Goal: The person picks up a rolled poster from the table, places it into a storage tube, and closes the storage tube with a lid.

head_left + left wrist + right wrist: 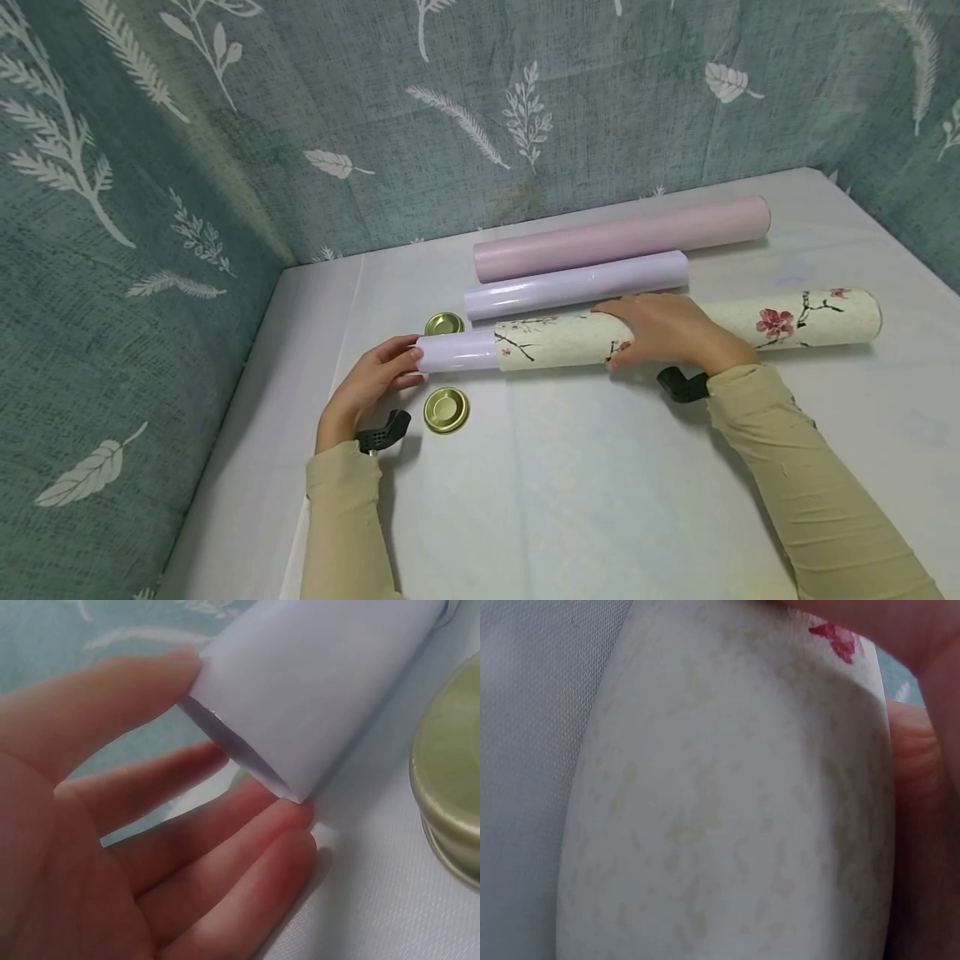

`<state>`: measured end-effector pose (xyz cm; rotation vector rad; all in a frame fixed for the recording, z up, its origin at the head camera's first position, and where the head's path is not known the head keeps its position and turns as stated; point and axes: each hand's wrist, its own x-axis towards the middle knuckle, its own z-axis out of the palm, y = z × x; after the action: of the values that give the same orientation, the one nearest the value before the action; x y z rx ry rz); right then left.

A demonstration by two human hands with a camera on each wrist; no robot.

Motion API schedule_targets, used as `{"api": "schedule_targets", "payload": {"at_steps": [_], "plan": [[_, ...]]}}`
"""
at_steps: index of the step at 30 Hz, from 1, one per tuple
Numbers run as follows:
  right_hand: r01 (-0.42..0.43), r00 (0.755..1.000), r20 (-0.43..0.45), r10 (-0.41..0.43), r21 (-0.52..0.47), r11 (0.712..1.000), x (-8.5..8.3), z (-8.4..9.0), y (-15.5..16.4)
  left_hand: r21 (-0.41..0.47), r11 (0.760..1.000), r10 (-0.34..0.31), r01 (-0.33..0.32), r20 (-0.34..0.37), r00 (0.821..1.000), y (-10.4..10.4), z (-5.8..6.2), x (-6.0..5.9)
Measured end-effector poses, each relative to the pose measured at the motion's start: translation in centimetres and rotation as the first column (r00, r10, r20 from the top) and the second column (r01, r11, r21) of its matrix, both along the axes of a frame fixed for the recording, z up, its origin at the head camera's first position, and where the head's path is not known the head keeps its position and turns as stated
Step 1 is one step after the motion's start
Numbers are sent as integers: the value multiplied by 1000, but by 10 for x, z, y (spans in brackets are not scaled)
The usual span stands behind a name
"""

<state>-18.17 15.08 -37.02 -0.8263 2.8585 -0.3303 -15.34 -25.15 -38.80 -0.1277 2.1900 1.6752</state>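
On the white-covered table [570, 500], I see the lilac tube [456, 352] lying partly inside the floral tube [551, 350]; I judge the nesting only partway, with a short stretch left jutting from the left end. The left hand [371, 383] pinches that end between thumb and fingers, while the right hand [666, 328] grasps the floral tube from above. A near gold lid [446, 409] and a far gold lid [444, 322] flank the jutting stretch. Beyond lie a second lilac tube [577, 285] and a pink tube [622, 238]; leaf-patterned teal cloth [600, 92] walls the space.
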Motion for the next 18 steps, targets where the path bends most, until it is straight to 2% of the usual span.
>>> {"api": "schedule_targets", "payload": {"at_steps": [2, 5, 13, 18], "plan": [[-5, 1000, -2, 5, -4, 1000, 0, 0, 0, -5, 1000, 1, -1, -5, 1000, -2, -5, -2], [-6, 1000, -1, 6, -2, 1000, -1, 0, 0, -17, 1000, -11, 11, -10, 1000, -2, -5, -2], [-7, 1000, 8, 7, -7, 1000, -1, 2, 0, -3, 999, -37, 37, 4, 999, 6, 9, 3], [-4, 1000, 12, 4, -8, 1000, -1, 1, 1, -35, 998, -45, 45, -1, 999, 3, 1, -1]]}}
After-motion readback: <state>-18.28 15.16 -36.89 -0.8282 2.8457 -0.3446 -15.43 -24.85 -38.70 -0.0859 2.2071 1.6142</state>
